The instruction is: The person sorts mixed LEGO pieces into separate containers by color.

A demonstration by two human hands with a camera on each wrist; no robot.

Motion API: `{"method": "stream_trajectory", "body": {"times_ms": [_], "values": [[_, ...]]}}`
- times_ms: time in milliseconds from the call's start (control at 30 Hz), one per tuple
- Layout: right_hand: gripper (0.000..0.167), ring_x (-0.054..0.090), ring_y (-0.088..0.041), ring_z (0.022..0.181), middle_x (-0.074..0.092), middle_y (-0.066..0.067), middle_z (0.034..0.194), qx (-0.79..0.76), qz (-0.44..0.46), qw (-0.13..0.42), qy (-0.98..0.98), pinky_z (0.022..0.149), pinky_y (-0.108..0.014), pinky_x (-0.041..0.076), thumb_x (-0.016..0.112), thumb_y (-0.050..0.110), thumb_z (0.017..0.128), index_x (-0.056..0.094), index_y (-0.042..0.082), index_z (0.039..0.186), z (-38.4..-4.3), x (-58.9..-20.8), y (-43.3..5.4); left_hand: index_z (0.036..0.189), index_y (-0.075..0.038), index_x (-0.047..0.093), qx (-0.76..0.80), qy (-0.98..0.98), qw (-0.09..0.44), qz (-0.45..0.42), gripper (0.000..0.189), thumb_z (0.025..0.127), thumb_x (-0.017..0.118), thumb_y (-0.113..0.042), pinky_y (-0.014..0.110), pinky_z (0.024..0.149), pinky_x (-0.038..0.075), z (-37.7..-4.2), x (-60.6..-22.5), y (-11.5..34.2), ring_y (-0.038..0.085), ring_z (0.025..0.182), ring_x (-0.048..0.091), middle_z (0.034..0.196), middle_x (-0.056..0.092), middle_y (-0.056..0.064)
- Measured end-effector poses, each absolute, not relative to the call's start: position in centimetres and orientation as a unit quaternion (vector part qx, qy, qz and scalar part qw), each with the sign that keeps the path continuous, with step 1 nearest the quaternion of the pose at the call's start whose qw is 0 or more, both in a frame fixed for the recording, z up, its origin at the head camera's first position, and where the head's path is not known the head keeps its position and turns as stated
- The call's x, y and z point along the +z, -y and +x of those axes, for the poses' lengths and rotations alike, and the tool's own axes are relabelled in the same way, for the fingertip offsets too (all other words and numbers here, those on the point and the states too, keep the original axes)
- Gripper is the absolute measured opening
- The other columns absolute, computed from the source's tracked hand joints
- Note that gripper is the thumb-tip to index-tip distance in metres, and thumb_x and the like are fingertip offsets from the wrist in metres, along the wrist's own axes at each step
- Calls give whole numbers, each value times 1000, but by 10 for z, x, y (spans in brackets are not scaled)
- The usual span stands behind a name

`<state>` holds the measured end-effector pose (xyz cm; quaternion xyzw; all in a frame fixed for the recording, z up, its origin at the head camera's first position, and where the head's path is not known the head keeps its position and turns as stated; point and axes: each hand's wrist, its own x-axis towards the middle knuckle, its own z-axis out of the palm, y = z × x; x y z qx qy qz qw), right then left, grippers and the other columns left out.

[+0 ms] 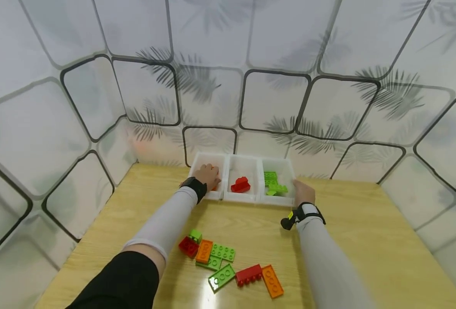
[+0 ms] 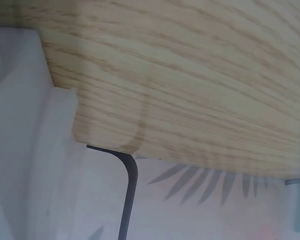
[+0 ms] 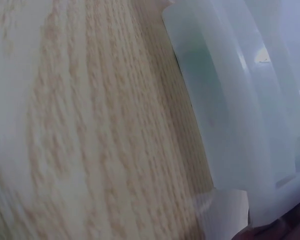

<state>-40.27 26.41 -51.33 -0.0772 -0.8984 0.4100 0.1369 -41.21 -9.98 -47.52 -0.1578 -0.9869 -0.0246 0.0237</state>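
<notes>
A white tray (image 1: 259, 200) with three compartments stands at the back of the table. My left hand (image 1: 207, 175) reaches over its left compartment, where bits of orange brick (image 1: 214, 187) show beside the fingers. Those fingers are mostly hidden, and I cannot tell whether they grip a brick. At the tray's right end, my right hand (image 1: 304, 192) holds the rim; in the right wrist view its fingers (image 3: 277, 231) curl under the lip. Red bricks (image 1: 241, 184) lie in the middle compartment, green bricks (image 1: 275, 187) in the right one.
Loose toy bricks lie on the wooden table (image 1: 351, 231) between my forearms: a green brick (image 1: 221, 277), a red brick (image 1: 249, 275), an orange brick (image 1: 272, 281) and several more to the left. A patterned curtain (image 1: 208, 98) hangs close behind the tray.
</notes>
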Motion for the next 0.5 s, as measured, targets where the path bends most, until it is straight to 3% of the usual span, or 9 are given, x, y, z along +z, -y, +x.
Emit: {"method": "stream_trajectory", "body": {"times_ms": [167, 367, 500], "values": [[47, 61, -37, 103, 66, -24, 119, 477, -179, 93, 855, 93, -47, 47, 53, 36, 97, 69, -6, 115, -381, -483, -242, 125, -9, 57, 3, 984, 43, -174, 35, 100, 58, -33, 43, 87, 52, -406, -468, 100, 33, 110, 54, 122, 56, 16], [51, 57, -33, 115, 61, -21, 131, 532, -244, 91, 806, 104, -42, 42, 51, 38, 98, 66, -2, 124, -369, -464, -227, 121, -7, 63, -18, 965, 115, -234, 30, 95, 66, -22, 38, 93, 50, -394, -452, 104, 31, 111, 56, 116, 60, 14], [56, 58, -28, 107, 62, -19, 132, 540, -262, 72, 796, 93, -36, 46, 53, 44, 95, 65, 0, 126, -367, -465, -225, 121, -7, 64, -30, 958, 134, -253, 30, 94, 66, -21, 38, 100, 46, -377, -449, 112, 31, 117, 54, 121, 60, 15]]}}
